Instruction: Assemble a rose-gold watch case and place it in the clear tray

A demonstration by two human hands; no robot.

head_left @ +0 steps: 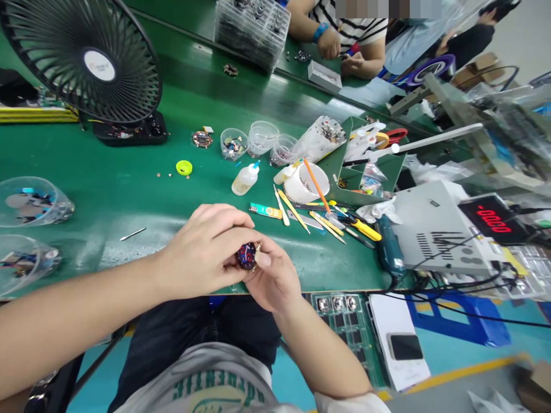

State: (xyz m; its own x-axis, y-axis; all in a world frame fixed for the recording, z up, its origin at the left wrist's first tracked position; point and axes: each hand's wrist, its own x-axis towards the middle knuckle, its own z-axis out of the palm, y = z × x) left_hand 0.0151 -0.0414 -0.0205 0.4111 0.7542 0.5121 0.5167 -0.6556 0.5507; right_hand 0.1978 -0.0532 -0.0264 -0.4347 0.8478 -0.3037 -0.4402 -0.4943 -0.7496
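In the head view, the person's left hand (210, 249) and right hand (275, 272) meet at the near edge of the green tabletop (107, 198), with a small watch head (247, 256) held between them, just above that edge. Its dark dial, marked in red and blue, faces up towards the wearer, probably so that it can be looked at closely. The left hand's fingers are curled closed over the watch head's far and left sides, which would steady it. The right hand's fingers are bent in beneath, with the thumb (263, 260) pressed on the rim at the right, so the piece seems pinched from both sides; the exact contact under the left hand is hidden.

Just beyond the hands lie a dropper bottle (245, 179), a green-and-orange box (266, 210) and a yellow-handled tool (367, 229), likely kept there for easy reach. A clear cup (235, 144) farther back holds small parts, presumably to stop them scattering. A black fan (99, 66) stands at the far left, and a smartphone (405, 347) rests on white paper (390, 312) at the lower right.
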